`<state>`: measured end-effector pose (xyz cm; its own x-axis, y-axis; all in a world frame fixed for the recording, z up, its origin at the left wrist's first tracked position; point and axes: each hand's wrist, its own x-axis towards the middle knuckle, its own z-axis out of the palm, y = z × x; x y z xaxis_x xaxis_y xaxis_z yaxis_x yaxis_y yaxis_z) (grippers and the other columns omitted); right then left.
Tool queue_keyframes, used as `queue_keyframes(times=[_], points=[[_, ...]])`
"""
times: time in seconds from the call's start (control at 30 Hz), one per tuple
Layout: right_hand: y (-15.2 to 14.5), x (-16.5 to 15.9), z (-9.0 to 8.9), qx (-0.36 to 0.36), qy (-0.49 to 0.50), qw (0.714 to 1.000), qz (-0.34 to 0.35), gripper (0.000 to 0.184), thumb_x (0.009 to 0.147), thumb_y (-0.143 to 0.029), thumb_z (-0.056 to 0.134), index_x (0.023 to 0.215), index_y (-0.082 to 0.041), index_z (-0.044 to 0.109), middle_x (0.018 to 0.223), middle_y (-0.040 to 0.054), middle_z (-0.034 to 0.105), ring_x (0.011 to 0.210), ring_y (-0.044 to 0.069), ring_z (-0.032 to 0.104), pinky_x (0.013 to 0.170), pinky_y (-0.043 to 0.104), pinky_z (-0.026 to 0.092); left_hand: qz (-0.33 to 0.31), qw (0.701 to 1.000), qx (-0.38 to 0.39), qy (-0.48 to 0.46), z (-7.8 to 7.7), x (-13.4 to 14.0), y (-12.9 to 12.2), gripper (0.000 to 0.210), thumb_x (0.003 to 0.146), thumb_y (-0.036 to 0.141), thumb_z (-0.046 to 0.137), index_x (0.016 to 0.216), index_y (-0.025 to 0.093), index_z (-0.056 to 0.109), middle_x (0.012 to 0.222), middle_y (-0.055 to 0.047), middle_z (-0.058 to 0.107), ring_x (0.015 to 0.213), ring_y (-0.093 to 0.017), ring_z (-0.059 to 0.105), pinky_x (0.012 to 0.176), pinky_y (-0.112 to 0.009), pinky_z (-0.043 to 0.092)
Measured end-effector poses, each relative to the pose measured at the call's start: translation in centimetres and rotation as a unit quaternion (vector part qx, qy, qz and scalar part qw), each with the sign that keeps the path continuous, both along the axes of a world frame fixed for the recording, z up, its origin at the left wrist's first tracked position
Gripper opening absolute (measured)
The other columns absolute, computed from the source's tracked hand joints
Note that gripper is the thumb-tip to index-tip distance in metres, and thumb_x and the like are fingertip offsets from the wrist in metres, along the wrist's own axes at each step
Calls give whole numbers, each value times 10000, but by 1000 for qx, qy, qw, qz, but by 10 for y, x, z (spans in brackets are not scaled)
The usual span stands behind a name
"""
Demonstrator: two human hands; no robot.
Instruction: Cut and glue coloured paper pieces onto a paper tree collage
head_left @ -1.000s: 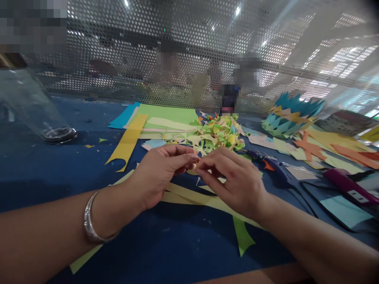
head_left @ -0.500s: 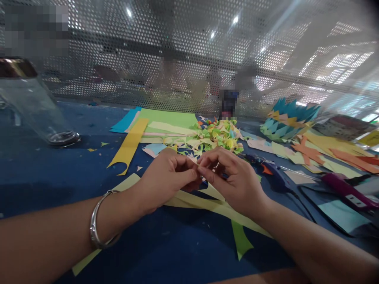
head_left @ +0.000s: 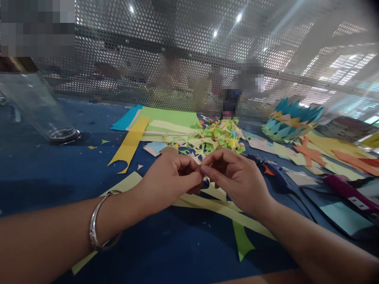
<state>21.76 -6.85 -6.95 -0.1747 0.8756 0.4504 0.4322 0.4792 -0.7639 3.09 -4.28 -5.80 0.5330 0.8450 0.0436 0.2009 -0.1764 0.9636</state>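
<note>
My left hand (head_left: 174, 177) and my right hand (head_left: 237, 179) meet fingertip to fingertip over the blue table (head_left: 177, 252). Both are closed in a pinch. Whatever lies between the fingertips is too small and too hidden to name. Just beyond them is a heap of cut paper scraps (head_left: 225, 134) in green, yellow, pink and orange. Beneath my wrists run pale yellow paper strips (head_left: 219, 209), partly covered by my hands. A green paper offcut (head_left: 242, 240) lies below my right hand.
Left stands a glass jar (head_left: 44, 102); a yellow strip (head_left: 130, 146) crosses stacked green paper (head_left: 168, 118). At right lie a blue glue gun (head_left: 278, 177) with its cord, a purple power strip (head_left: 346, 189), orange strips and a teal paper crown (head_left: 293, 118). A perforated metal screen (head_left: 177, 79) rises behind.
The view has shifted very slightly. My hands stay pinched together, with a small movement of the fingertips; the things on the table stay put.
</note>
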Motion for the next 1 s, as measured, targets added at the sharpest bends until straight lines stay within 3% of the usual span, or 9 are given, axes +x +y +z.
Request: queue_keyframes(times=[0.3, 0.57, 0.73, 1.0], points=[[-1, 2, -2, -7, 19, 1000, 2, 124, 890, -276, 714, 936, -194, 633, 815, -4, 647, 575, 85, 544, 517, 238, 479, -12, 996, -84, -27, 1, 2, -3, 192, 844, 270, 663, 687, 164, 696, 667, -21, 678, 627, -130, 655, 657, -255, 546], [-1, 4, -1, 21, 25, 999, 9, 111, 895, -267, 707, 905, -190, 629, 926, 31, 659, 651, 102, 605, 518, 232, 504, -1, 993, -111, -35, 4, 5, -4, 168, 818, 261, 670, 686, 169, 717, 687, -40, 716, 633, -149, 687, 655, -264, 558], [0, 4, 0, 14, 28, 999, 10, 119, 889, -270, 714, 919, -185, 636, 920, 22, 667, 638, 87, 601, 514, 217, 507, -20, 998, -59, -14, 4, 2, -4, 167, 829, 309, 687, 767, 171, 759, 698, -52, 719, 647, -156, 655, 645, -261, 519], [-2, 2, 3, -7, 48, 999, 17, 111, 890, -227, 696, 969, -183, 632, 877, 12, 681, 617, 77, 616, 474, 191, 481, -23, 999, 19, 25, 2, 1, -2, 233, 867, 332, 640, 710, 195, 743, 677, -43, 704, 650, -166, 622, 627, -262, 467]])
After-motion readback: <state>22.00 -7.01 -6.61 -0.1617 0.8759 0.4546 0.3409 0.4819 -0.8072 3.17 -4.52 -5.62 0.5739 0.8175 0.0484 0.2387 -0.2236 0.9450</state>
